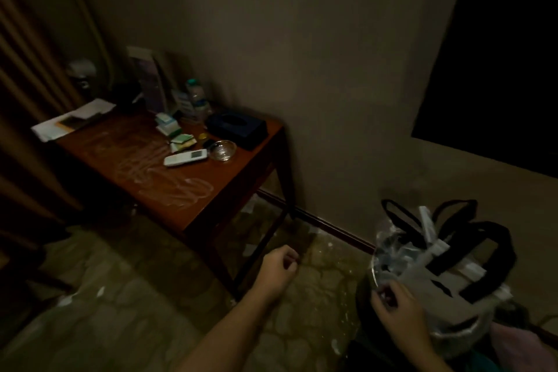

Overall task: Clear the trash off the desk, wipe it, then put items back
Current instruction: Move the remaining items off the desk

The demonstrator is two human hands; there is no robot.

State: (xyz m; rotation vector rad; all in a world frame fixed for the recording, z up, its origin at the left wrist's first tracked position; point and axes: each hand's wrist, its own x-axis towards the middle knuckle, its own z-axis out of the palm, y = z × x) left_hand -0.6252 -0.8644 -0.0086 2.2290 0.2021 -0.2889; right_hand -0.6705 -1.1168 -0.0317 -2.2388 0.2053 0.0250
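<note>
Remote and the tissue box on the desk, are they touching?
Apart. The head view shows a plain gap of desk surface between the remote and the tissue box behind it.

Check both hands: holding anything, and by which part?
Left hand is loosely curled and holds nothing visible. Right hand appears to pinch the bag at its near rim, but the frame is too dim to be certain.
</note>
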